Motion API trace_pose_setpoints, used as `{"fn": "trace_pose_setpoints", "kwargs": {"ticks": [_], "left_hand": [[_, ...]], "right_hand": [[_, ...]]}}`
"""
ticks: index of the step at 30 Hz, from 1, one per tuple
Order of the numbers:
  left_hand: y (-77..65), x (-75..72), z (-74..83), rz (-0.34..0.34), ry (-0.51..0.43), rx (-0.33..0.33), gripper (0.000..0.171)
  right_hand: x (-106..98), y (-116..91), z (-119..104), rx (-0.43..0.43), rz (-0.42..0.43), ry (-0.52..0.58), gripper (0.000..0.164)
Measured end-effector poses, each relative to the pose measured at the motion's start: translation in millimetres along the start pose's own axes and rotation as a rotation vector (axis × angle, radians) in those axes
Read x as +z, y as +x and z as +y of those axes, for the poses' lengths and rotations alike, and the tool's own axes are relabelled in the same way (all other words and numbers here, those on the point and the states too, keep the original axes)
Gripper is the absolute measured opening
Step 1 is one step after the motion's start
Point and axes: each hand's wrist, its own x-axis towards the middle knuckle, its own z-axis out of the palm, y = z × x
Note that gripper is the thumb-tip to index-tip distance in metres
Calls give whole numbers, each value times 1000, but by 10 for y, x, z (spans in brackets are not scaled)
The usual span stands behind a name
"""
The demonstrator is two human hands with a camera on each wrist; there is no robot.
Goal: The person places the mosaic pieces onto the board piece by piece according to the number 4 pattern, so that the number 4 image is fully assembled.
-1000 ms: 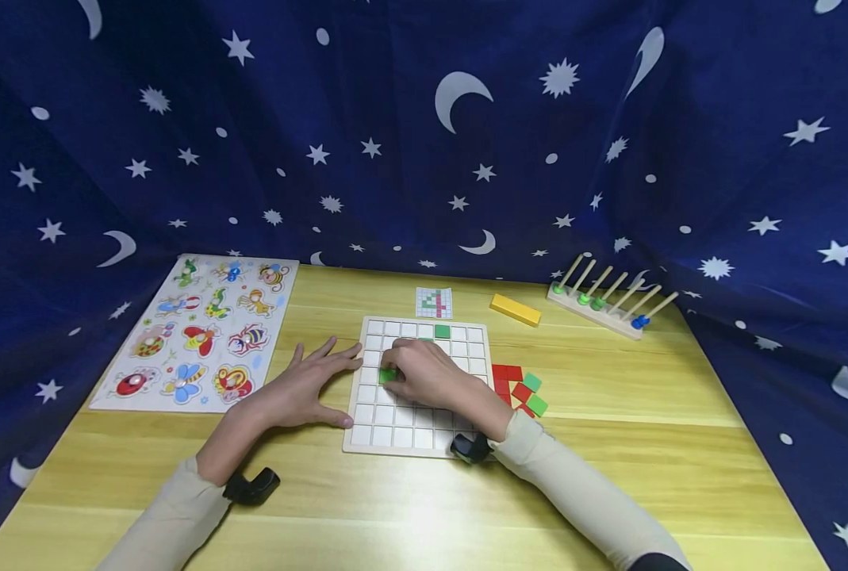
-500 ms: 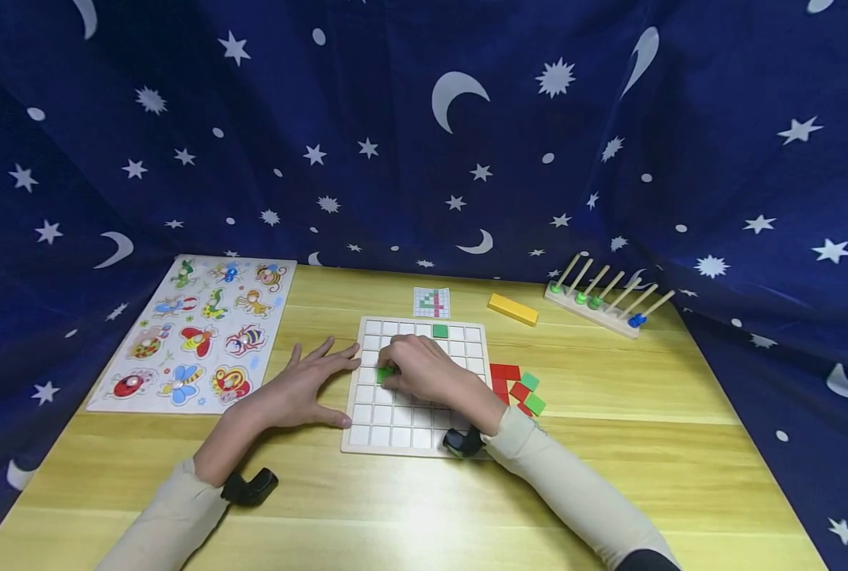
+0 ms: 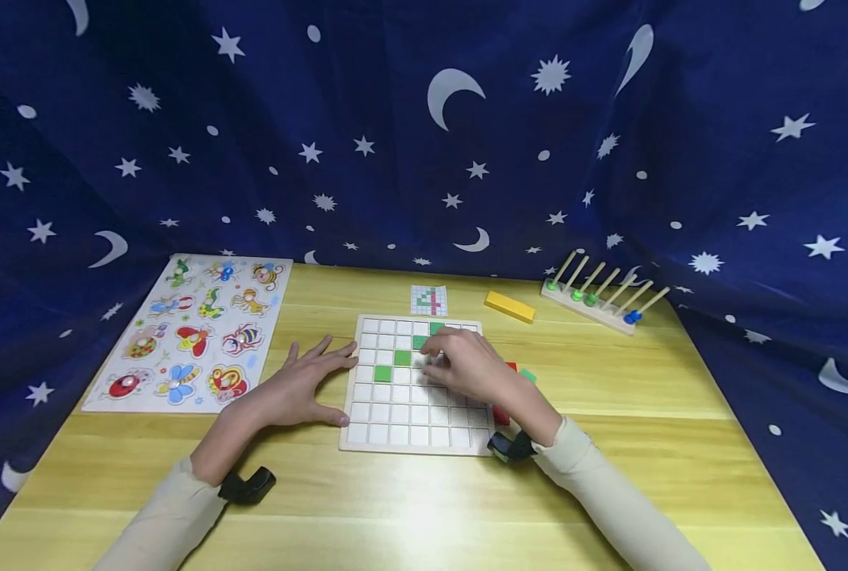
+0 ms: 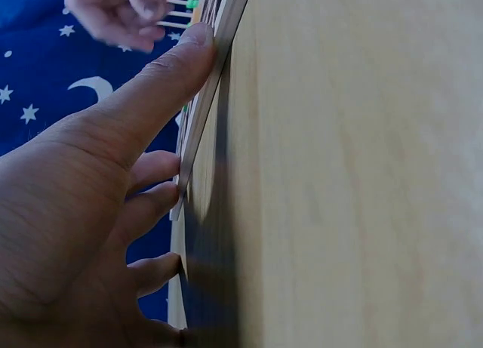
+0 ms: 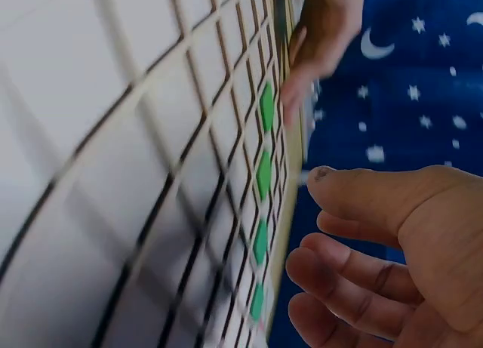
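A white gridded board (image 3: 399, 413) lies on the wooden table. Several green square tiles sit in its cells in a diagonal row, the lowest green tile (image 3: 383, 373) at the left. My left hand (image 3: 297, 392) rests with spread fingers and thumb against the board's left edge. In the left wrist view, the thumb touches the rim of the board (image 4: 202, 110). My right hand (image 3: 470, 366) hovers over the board's right half, fingers loosely bent. The right wrist view shows a gap between thumb and fingers, nothing held. Behind that hand, red tiles (image 3: 501, 415) are partly hidden.
A small pattern card (image 3: 429, 301) lies beyond the board, with a yellow block (image 3: 509, 307) to its right. Farther right stands a peg rack (image 3: 586, 308) with green and blue beads. An insect puzzle board (image 3: 202, 317) lies at left. A starry curtain (image 3: 395, 103) hangs behind.
My right hand has let go of the green tile, leaving it in a cell, and has moved right across the board. The left hand has stayed at the board's edge.
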Motion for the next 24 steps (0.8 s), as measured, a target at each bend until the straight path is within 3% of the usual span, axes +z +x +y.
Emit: {"fn": "trace_pose_setpoints", "kwargs": {"ticks": [9,24], "left_hand": [[9,-2,11,2,5,2,95],[2,-6,7,-9,-7,-27,96]], "right_hand": [[-246,-334,280,102,60,-44,18],[-427,-872,697,258,72,-74,19]]}}
